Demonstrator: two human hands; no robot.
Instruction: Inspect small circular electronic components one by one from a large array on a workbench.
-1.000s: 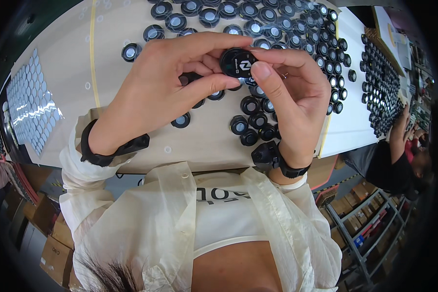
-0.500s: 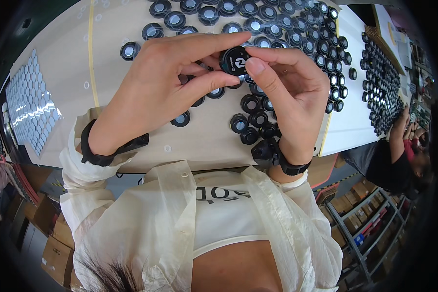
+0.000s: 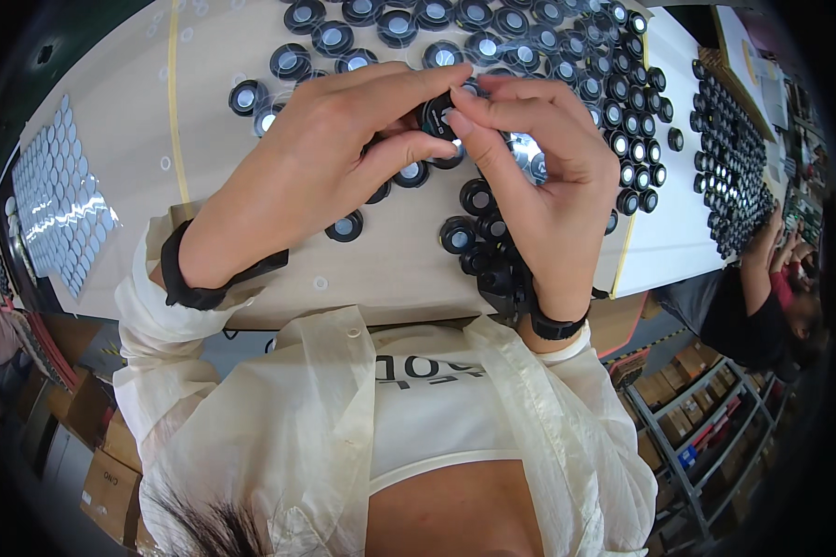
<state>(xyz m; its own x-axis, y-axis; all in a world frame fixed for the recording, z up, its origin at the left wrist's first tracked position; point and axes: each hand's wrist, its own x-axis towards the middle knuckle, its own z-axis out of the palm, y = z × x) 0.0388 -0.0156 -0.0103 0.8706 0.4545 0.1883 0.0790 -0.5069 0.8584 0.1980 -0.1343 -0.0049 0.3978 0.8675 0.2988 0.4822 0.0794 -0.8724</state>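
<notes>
Both hands meet over the table around a small black round part (image 3: 436,117) with a white mark on its face. My left hand (image 3: 330,135) holds its left side between thumb and forefinger. At its right edge my right hand (image 3: 553,153) presses thumb and forefinger together, covering much of the face. The part is tilted, showing less of its face. Beneath and beyond the hands lie many similar black round parts (image 3: 397,29) with pale round centres. Close to my right wrist, a few sit bunched together, one being a dark-centred part (image 3: 477,197).
A sheet of pale round stickers (image 3: 60,200) lies on the table's left. Yellow tape lines (image 3: 173,102) cross the table (image 3: 223,186). More black parts (image 3: 724,158) stand in rows on the right, near a person (image 3: 752,297) in dark clothes. Clear film covers some parts.
My right thumb and fingertips have shifted slightly left over the black part's face, hiding more of it. The part has tilted. My left hand keeps its hold.
</notes>
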